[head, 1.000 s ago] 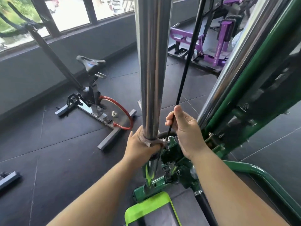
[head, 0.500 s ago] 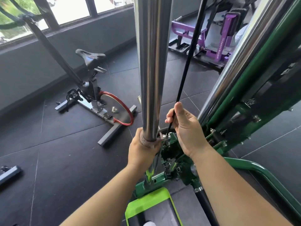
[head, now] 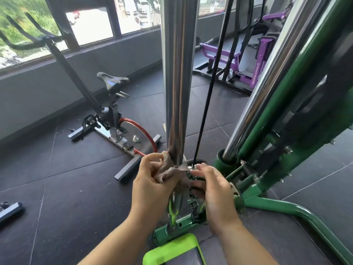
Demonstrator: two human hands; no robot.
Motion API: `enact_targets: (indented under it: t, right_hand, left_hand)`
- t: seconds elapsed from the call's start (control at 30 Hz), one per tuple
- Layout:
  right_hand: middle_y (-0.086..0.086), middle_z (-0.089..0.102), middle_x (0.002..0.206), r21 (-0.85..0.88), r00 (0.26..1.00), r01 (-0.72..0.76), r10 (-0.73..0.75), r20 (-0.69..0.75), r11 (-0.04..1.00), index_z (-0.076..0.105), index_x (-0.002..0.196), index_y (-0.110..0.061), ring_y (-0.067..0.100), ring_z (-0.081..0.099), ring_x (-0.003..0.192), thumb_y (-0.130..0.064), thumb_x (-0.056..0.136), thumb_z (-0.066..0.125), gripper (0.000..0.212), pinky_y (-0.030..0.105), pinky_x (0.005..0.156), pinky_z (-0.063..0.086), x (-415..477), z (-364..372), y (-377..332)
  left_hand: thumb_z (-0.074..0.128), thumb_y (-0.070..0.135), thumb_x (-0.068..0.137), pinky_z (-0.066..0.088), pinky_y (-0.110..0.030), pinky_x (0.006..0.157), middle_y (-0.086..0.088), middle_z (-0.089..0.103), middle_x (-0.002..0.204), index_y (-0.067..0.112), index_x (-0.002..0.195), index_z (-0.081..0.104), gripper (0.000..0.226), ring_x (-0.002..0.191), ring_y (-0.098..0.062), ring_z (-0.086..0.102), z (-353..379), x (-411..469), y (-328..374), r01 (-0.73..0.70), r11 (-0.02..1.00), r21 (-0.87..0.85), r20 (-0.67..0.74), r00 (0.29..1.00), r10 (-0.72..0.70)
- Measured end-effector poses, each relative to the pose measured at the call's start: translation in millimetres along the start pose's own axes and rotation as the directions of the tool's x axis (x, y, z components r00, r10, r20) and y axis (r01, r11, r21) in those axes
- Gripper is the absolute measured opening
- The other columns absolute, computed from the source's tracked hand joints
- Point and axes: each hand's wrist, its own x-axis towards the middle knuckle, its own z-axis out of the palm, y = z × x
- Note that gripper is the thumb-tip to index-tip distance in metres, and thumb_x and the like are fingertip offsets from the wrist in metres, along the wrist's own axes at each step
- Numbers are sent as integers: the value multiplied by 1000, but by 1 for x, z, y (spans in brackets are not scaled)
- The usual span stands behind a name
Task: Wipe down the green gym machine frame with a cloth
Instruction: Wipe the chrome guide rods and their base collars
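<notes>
Daylight pours in through the windows [head: 91, 25] across the upper left of the frame, blown out to near white. The chrome pole [head: 178, 73] in the centre carries long streaks of glare — the dark floor [head: 66, 178] stays matte and dim. Wide-angle distortion bends straight lines toward the edges. The right hand [head: 214, 190] is slightly motion-blurred.

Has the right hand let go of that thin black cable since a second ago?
Yes. The right hand has dropped off the black cable to the cloth at its base.
</notes>
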Motion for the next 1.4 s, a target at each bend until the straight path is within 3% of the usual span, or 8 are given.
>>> enact_targets:
  t: [0.23,0.47,0.63,0.77,0.93,1.0,1.23,1.4]
  right_hand:
    - [9,76,98,264,979,110,-150,139,958,71,106,-14,23,73,93,2,86,65,26,25,77,58,-31,15,-55]
    - [-3,72,97,-13,725,686,-683,91,727,65,120,-26,14,68,89,-11,97,54,29,27,86,54,-10,53,-151]
    - [-17,62,61,-372,835,543,-533,139,753,61,77,-35,3,57,59,-27,102,44,32,18,58,45,4,56,-106]
    - [10,68,70,-375,889,459,-420,184,806,67,84,-20,33,63,67,-36,95,44,30,53,68,53,5,41,-72]
    - [-19,67,74,-184,685,726,-676,271,662,36,145,-42,1,65,70,-27,108,34,40,15,66,53,5,55,-140]
    - [-3,72,89,-158,667,742,-691,281,652,37,150,-35,14,68,83,-29,106,36,44,26,73,57,13,54,-139]
    - [0,73,111,-407,965,168,-66,253,898,50,131,-51,12,68,96,-9,104,45,50,17,81,53,23,18,2]
    - [8,73,113,-114,901,376,-334,278,919,53,140,-31,25,69,95,-12,101,52,44,50,90,55,25,26,-61]
  left_hand:
    - [53,-14,66,53,-17,81,7,74,110,23,120,64,67,103,-7,69,-2,-23,56,-36,955,-296,349,926,143]
    - [53,1,97,51,-27,85,9,71,113,25,111,67,31,101,-9,67,-33,41,115,-280,899,-336,-1,955,297]
    - [53,18,102,50,-42,103,-2,73,116,18,127,66,29,112,-24,66,-15,53,94,-253,931,-263,194,932,308]
    - [71,48,86,49,-51,102,-4,72,115,30,116,73,36,108,-21,68,-20,53,49,-101,972,-211,197,970,143]
    - [68,25,80,50,-46,102,-6,75,107,15,115,73,36,103,-22,70,-18,53,36,-13,952,-305,208,975,79]
    - [67,23,80,51,-41,100,-4,76,106,17,112,74,33,100,-16,70,-18,53,35,-20,949,-314,204,975,88]
    - [70,42,82,49,-39,100,-5,75,109,25,108,77,32,104,-18,69,-9,58,7,51,949,-310,277,960,39]
    - [68,50,82,52,-31,97,-6,75,110,25,105,78,36,106,-17,69,-5,57,-20,145,948,-284,337,941,-43]
